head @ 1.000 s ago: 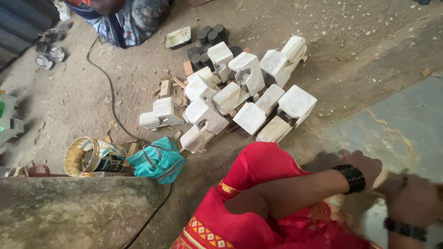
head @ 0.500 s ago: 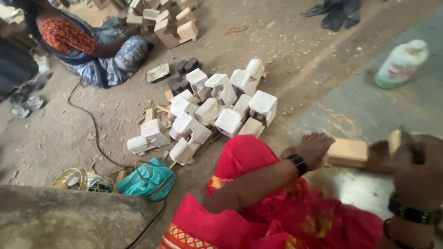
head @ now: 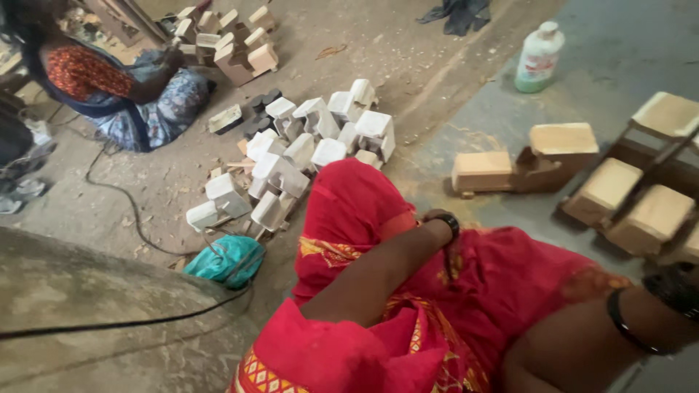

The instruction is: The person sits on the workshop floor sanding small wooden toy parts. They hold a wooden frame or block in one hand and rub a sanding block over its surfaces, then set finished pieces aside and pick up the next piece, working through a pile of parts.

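While left forearm is crossing red lap, left hand [head: 435, 218] is lying by knee, fingers tucked out of sight; cannot tell whether spread or closed; right hand hidden, only right wrist [head: 673, 291] with dark bands showing at frame edge; wooden toy truck [head: 526, 161] sitting on grey floor just beyond knee, apart from both hands, long axis running left-right across view; left hand nearer its low front block; more wooden blocks [head: 641, 196] lying right of it; pale block pile [head: 306, 156] well left.
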Demonstrator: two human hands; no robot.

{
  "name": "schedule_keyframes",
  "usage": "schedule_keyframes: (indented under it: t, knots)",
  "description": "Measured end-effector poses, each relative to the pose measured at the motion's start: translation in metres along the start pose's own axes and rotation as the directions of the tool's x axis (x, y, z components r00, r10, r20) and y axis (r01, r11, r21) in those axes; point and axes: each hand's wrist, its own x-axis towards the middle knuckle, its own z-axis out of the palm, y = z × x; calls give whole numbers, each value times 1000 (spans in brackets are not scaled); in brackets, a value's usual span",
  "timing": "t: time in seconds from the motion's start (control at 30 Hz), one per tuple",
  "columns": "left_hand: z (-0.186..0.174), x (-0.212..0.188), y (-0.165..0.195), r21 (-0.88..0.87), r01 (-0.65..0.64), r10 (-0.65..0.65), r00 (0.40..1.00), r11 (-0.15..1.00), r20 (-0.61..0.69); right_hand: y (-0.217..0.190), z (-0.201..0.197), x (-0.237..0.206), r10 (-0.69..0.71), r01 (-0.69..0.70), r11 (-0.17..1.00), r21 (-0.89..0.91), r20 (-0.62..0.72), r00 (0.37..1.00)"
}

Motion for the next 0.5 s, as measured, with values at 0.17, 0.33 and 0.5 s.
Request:
schedule_keyframes:
  t: [0.17,0.33,0.5]
  knots:
    - [-27,-25,39,35,22,-24,998,999,64,10,-36,36,-36,37,999,19,-31,999]
    - [-32,-20,60,56,28,-34,994,998,101,35,-54,44,-14,15,1000,21,-37,999]
    - [-26,0,69,71,32,-41,991,997,131,66,-66,37,42,-41,999,11,-41,998]
